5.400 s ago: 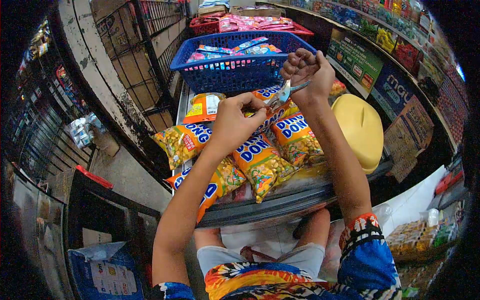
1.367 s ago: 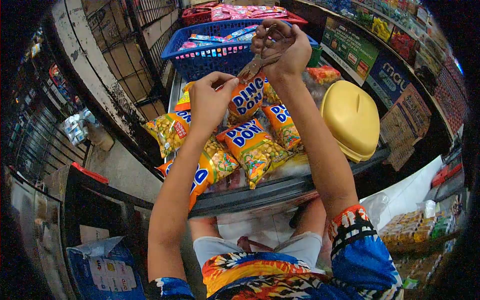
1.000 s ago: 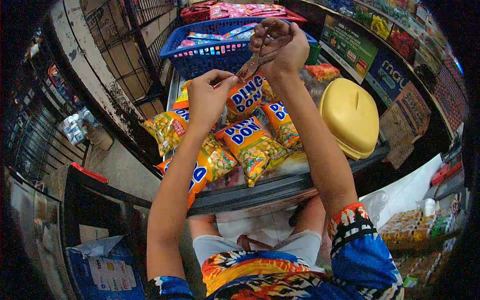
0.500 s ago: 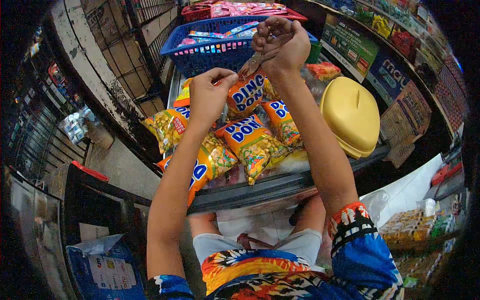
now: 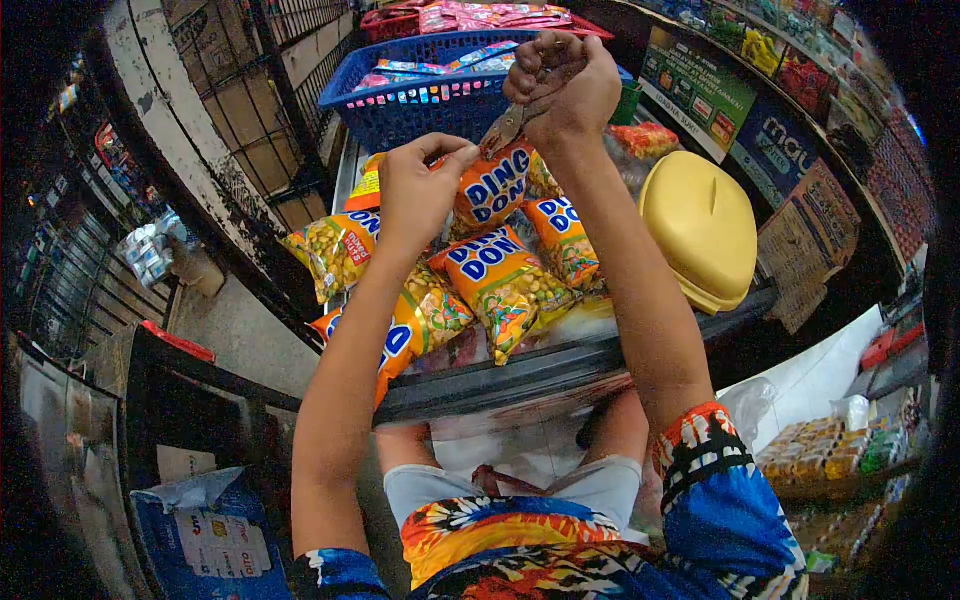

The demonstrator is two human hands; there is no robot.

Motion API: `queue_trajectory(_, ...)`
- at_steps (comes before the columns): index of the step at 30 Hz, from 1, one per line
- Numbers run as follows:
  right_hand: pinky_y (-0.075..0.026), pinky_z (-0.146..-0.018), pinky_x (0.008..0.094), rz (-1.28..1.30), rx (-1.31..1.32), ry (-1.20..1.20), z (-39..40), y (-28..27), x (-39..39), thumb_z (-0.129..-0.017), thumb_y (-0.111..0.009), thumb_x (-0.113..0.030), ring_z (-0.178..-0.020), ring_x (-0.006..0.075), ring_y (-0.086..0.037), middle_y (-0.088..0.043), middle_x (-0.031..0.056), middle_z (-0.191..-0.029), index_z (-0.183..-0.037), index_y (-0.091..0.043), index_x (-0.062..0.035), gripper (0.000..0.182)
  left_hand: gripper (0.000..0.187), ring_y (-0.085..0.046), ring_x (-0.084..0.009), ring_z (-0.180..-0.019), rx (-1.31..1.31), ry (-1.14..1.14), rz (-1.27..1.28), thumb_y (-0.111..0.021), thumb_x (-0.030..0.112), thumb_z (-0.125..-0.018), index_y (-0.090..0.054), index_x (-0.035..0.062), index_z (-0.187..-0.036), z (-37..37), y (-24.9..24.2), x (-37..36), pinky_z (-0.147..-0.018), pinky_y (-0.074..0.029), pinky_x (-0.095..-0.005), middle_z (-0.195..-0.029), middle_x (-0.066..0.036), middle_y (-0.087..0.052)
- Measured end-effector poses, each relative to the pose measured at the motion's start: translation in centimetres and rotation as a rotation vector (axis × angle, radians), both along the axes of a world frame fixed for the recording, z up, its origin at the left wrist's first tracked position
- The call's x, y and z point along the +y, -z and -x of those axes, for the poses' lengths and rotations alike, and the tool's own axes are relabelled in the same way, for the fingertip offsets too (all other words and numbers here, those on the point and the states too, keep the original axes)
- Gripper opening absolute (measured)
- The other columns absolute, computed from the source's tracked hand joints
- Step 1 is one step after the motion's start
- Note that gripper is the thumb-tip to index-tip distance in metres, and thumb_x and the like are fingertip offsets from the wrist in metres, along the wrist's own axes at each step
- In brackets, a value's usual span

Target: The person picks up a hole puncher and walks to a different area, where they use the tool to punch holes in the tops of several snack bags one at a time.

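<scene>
My left hand [image 5: 425, 190] has its thumb and fingers pinched at the top edge of an orange Ding Dong snack bag [image 5: 493, 190]. My right hand [image 5: 565, 90] is above and to the right, its fingers curled around the handle of metal scissors [image 5: 503, 130], whose blades point down to the left, close to my left fingertips. More Ding Dong bags lie around, one in the middle [image 5: 495, 280], one to its right [image 5: 565, 240] and one on the left [image 5: 335, 250]. Whatever my left fingertips pinch is too small to make out clearly.
Behind the bags stands a blue basket [image 5: 420, 112] with small packets, and beyond it a red basket [image 5: 385, 28]. A yellow lidded container [image 5: 700, 230] sits right of my right forearm. The counter's dark edge [image 5: 500, 380] runs before me. Metal bars [image 5: 285, 80] rise at the left.
Both hands hold nearly the same positions. The view has shifted very slightly.
</scene>
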State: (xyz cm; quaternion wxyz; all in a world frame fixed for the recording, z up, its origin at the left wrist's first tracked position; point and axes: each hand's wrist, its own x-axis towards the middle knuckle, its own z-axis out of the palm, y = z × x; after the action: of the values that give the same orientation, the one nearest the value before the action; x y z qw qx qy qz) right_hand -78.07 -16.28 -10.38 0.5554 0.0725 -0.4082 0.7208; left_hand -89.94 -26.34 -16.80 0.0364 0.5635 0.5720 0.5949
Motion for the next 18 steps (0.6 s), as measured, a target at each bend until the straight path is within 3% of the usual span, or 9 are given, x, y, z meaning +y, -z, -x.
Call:
queue_trajectory(4,-0.026,-0.046,0.0306,-0.008,-0.008,-0.025,-0.3,-0.4,0.3,-0.091,-0.025,-0.036,-0.052,0.0181,-0.035,-0.044,0.0084,-0.063,-0.074,-0.051,-0.0065,0.043,0.015,-0.062,-0.0172,-0.068,0.048,-0.040,-0.011,-0.064,0.013,-0.077,-0.065,-0.0019,-0.080,-0.9,-0.8,-0.7,-0.066,-0.047,-0.0289,-0.074,-0.012,-0.066)
queue_trajectory(7,-0.025,-0.045,0.0298,0.106,0.065,-0.027,-0.7,-0.4,1.2,-0.091,-0.025,-0.036,-0.051,0.0171,-0.031,-0.040,0.0068,-0.062,-0.072,-0.049,-0.0077,0.042,0.012,-0.061,-0.0182,-0.069,0.086,0.010,-0.156,-0.063,0.010,-0.078,-0.061,-0.0024,-0.077,-1.1,-1.1,-0.6,-0.066,-0.046,-0.0296,-0.073,-0.012,-0.063)
queue_trajectory(10,-0.022,-0.045,0.0291,0.198,0.116,-0.116,-1.0,-0.9,1.3,-0.092,-0.025,-0.037,-0.050,0.0154,-0.026,-0.035,0.0051,-0.061,-0.070,-0.047,-0.0088,0.042,0.011,-0.061,-0.0189,-0.071,0.056,0.030,-0.139,-0.063,0.008,-0.078,-0.058,-0.0019,-0.076,-1.4,-0.7,-0.4,-0.067,-0.045,-0.0291,-0.074,-0.011,-0.060)
queue_trajectory(13,-0.043,-0.055,0.0356,-0.046,-0.140,0.060,-0.5,-1.2,0.3,-0.092,-0.015,-0.053,-0.062,0.0258,-0.053,-0.057,0.0151,-0.077,-0.091,-0.058,0.0005,0.069,0.010,-0.060,-0.0170,-0.073,0.035,0.048,-0.157,-0.063,0.008,-0.078,-0.060,-0.0013,-0.078,-0.6,-0.4,0.1,-0.070,-0.045,-0.0278,-0.076,-0.010,-0.062)
queue_trajectory(14,-0.048,-0.063,0.0381,-0.131,-0.129,-0.038,-0.6,-0.2,2.6,-0.091,-0.012,-0.058,-0.071,0.0294,-0.059,-0.061,0.0189,-0.084,-0.100,-0.058,0.0049,0.078,0.010,-0.060,-0.0156,-0.074,-0.037,0.095,-0.112,-0.063,0.008,-0.079,-0.061,-0.0015,-0.079,-0.3,-0.3,0.1,-0.071,-0.045,-0.0273,-0.077,-0.009,-0.063)
queue_trajectory(18,-0.047,-0.061,0.0380,-0.095,-0.199,0.108,-0.6,-0.3,1.9,-0.090,-0.013,-0.059,-0.067,0.0279,-0.058,-0.061,0.0173,-0.079,-0.097,-0.059,0.0039,0.078,0.011,-0.058,-0.0113,-0.076,-0.192,0.198,-0.047,-0.063,0.008,-0.080,-0.063,-0.0021,-0.083,0.3,0.1,0.6,-0.072,-0.045,-0.0255,-0.080,-0.008,-0.065)
